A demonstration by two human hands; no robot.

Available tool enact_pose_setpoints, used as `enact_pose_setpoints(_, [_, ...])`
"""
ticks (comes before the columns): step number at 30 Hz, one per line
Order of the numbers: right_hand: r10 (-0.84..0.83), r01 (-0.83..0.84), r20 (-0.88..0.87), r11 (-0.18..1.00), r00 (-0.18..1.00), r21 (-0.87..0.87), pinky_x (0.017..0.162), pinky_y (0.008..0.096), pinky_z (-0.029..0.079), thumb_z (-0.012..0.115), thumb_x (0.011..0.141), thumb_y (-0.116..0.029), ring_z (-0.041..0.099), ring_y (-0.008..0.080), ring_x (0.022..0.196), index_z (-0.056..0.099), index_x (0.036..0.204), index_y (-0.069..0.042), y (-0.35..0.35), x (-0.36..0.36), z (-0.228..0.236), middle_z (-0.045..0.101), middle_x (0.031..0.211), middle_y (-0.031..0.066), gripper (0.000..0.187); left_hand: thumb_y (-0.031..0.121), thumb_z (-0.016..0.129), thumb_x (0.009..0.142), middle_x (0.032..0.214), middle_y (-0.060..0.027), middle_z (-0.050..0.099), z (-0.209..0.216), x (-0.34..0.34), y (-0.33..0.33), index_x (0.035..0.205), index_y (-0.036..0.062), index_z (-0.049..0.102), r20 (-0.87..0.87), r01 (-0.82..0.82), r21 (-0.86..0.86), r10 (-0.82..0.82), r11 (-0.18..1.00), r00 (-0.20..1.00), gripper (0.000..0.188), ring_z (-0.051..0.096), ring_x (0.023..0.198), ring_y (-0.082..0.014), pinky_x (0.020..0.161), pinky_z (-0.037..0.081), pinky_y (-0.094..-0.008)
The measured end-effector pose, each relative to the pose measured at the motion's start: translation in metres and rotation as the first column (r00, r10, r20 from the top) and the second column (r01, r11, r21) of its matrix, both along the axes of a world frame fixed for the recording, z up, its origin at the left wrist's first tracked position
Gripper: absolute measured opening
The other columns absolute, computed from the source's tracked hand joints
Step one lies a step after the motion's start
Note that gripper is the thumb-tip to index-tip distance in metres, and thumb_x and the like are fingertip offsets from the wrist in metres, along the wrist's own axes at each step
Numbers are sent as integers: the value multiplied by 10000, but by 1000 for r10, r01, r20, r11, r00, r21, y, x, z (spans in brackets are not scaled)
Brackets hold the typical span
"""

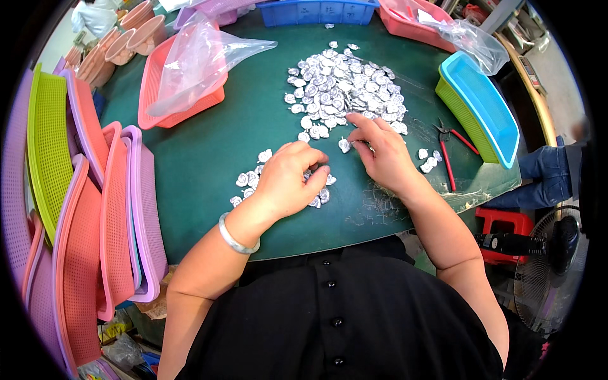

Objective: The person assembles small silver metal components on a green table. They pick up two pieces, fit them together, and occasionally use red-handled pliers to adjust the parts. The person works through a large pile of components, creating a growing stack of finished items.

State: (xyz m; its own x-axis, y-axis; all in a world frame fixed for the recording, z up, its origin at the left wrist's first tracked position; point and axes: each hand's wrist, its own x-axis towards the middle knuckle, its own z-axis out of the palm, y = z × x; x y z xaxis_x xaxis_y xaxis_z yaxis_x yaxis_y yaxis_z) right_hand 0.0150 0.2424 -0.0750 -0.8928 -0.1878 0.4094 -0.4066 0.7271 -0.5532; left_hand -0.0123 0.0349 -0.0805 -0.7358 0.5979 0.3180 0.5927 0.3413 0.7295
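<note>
Green table top (209,152) holds a big heap of small silver pieces (345,88). Her right hand (380,152) pinches one piece (344,145); her left hand (288,180) curls over a small pile (250,180). Best to pick one at a time.

Small parts (342,88): shiny silvery metal. Table cover (209,152): matt green, smooth. Baskets (82,253): perforated plastic. Bag (196,60): clear glossy film. Pliers (448,149): metal, red handles. Bangle (235,239): smooth, pale, glossy.

Black buttoned top (335,316); pale bangle (235,239) — left wrist
</note>
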Motion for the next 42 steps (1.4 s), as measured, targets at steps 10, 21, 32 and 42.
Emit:
enact_pose_setpoints(10, [361, 18, 435, 753, 825, -658, 716, 222, 454, 601, 805, 39, 581, 84, 775, 345, 1326, 14, -17, 9, 19, 647, 841, 51, 582, 69, 612, 827, 724, -17, 585, 2, 5, 4, 928, 9, 591, 282, -13, 257, -62, 966, 957, 119, 526, 608, -66, 537, 422, -214])
enact_pose_setpoints(21, [425, 210, 570, 642, 704, -738, 608, 224, 455, 610, 788, 32, 561, 104, 669, 317, 1326, 62, -20, 6, 21, 643, 823, 85, 614, 101, 570, 878, 664, -24, 606, 13, 3, 3, 955, 25, 530, 736, -106, 249, -117, 963, 666, 116, 563, 546, -72, 480, 451, -208])
enact_pose_setpoints(32, [331, 214, 567, 692, 754, -689, 621, 227, 469, 514, 879, -7, 591, 114, 708, 349, 1314, 25, -14, 9, 20, 632, 865, 86, 466, 77, 546, 895, 747, -66, 627, 4, 2, 4, 1063, -21, 544, 790, -154, 340, -193, 928, 583, 194, 609, 642, -114, 575, 506, -244])
enact_pose_setpoints(42, [358, 214, 556, 665, 750, -716, 636, 232, 461, 579, 849, -20, 591, 106, 728, 370, 1304, 5, -15, 16, 18, 621, 820, 51, 501, 44, 571, 879, 793, -59, 630, -1, 0, 3, 964, -7, 591, 626, -126, 359, -138, 925, 767, 102, 612, 699, -108, 627, 509, -230])
